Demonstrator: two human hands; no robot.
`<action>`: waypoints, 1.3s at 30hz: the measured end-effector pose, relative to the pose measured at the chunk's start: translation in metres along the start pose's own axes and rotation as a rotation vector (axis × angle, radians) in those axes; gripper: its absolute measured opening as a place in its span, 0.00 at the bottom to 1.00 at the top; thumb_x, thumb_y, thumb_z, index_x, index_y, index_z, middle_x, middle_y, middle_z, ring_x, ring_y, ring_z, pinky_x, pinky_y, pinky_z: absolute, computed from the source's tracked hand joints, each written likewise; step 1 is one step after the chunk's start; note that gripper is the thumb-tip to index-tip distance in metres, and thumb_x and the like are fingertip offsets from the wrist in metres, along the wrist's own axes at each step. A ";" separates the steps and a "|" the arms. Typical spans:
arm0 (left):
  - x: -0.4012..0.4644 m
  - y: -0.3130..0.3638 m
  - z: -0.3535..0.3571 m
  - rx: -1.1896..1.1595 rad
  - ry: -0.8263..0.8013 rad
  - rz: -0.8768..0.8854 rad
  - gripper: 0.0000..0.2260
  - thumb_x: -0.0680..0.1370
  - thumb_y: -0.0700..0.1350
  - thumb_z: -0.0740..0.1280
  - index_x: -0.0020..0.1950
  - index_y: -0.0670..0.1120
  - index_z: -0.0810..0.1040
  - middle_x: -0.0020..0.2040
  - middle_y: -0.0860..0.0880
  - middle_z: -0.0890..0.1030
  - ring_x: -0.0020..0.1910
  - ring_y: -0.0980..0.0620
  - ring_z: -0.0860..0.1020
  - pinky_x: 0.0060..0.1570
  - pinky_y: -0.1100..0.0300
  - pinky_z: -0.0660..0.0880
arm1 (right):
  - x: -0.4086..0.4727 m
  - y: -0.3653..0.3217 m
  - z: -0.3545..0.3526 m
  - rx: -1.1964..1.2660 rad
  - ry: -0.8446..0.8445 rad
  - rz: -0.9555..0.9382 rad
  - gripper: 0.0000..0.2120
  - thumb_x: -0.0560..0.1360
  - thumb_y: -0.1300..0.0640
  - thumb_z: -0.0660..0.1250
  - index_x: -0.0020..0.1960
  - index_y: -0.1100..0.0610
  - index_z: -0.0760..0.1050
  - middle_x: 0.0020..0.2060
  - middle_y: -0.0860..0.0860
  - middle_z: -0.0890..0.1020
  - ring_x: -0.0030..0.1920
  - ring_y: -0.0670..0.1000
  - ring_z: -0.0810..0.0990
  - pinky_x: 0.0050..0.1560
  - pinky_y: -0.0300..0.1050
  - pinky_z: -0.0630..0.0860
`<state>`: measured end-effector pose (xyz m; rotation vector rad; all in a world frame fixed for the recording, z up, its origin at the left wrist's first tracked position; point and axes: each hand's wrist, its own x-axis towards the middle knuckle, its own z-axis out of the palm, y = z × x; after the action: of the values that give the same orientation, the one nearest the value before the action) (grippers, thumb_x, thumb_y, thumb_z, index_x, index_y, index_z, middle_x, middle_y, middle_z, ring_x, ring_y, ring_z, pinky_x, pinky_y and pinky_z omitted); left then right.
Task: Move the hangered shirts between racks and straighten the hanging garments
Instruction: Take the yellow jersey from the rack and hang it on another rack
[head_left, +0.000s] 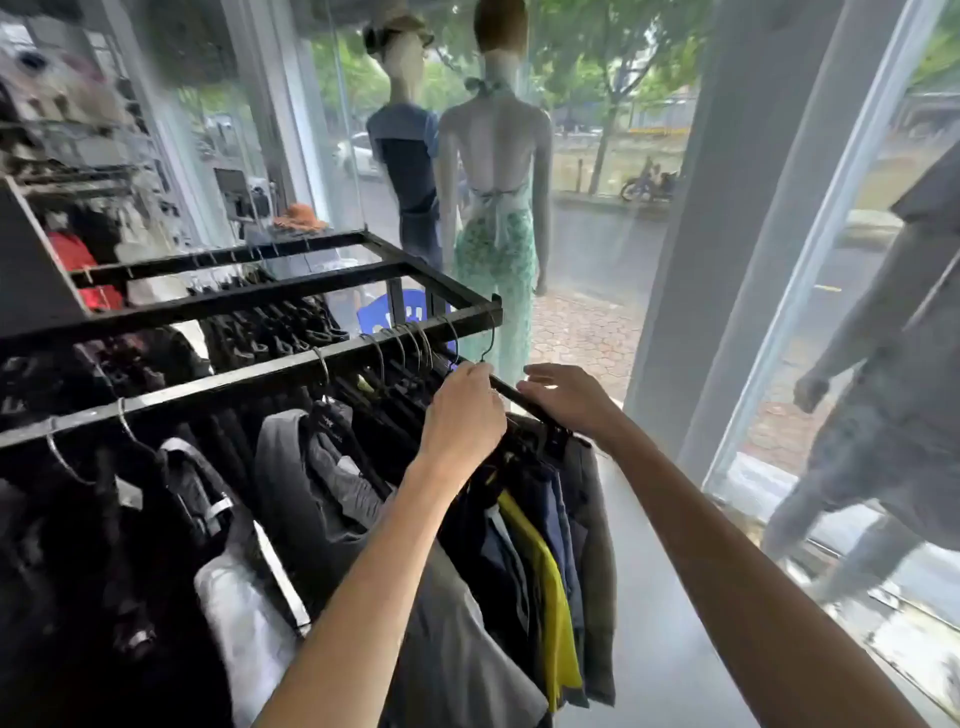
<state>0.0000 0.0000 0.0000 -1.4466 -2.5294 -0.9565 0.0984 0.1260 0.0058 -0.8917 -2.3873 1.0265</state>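
A black square-tube metal clothes rack (291, 364) fills the left and middle of the view, and both bare hands work at its near rail, close to the right-hand corner. The left hand (462, 415) has its fingers curled round the neck of a black plastic hanger (524, 402), just below that hanger's thin wire hook (488, 338), which is looped over the rail's end. The right hand (566, 397) lies on the hanger's sloping bar just right of the left hand, fingers bent down over it — whether its grip is truly pinching the bar or only resting there cannot be told. Below the hanger, off the rack's right end, hang dark navy shirts (550, 514) with a bright yellow garment (545, 587) among them and an olive-grey jacket (597, 561) outermost. Further left along the same rail hang black and grey garments (322, 478) on more wire-hooked hangers, some with white trim. Beyond the rack's far corner stand two mannequins at the window — a mannequin in a blue top and hat (405, 150) and a mannequin in a green patterned halter dress (498, 208).
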 end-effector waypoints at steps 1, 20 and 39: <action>0.002 0.005 0.002 0.015 0.006 -0.053 0.17 0.82 0.40 0.59 0.71 0.41 0.71 0.67 0.45 0.73 0.66 0.45 0.73 0.64 0.49 0.71 | 0.006 0.004 0.002 -0.016 -0.063 -0.009 0.21 0.80 0.49 0.67 0.70 0.56 0.77 0.67 0.52 0.80 0.66 0.52 0.78 0.67 0.45 0.71; -0.011 0.018 0.007 0.164 0.057 -0.373 0.23 0.79 0.42 0.65 0.74 0.44 0.69 0.72 0.51 0.70 0.66 0.51 0.73 0.64 0.55 0.73 | 0.037 0.037 0.000 0.183 -0.280 -0.111 0.08 0.75 0.60 0.72 0.52 0.54 0.86 0.37 0.49 0.83 0.41 0.49 0.79 0.41 0.42 0.71; -0.007 0.005 0.010 0.443 0.060 -0.634 0.35 0.73 0.56 0.73 0.70 0.41 0.61 0.71 0.37 0.62 0.73 0.36 0.58 0.71 0.36 0.58 | 0.014 0.017 -0.004 -0.109 -0.005 -0.265 0.20 0.80 0.55 0.66 0.72 0.56 0.75 0.67 0.54 0.78 0.70 0.56 0.72 0.67 0.51 0.70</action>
<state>0.0100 0.0023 -0.0076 -0.4973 -2.9437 -0.4101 0.0970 0.1466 -0.0031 -0.5865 -2.5010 0.8048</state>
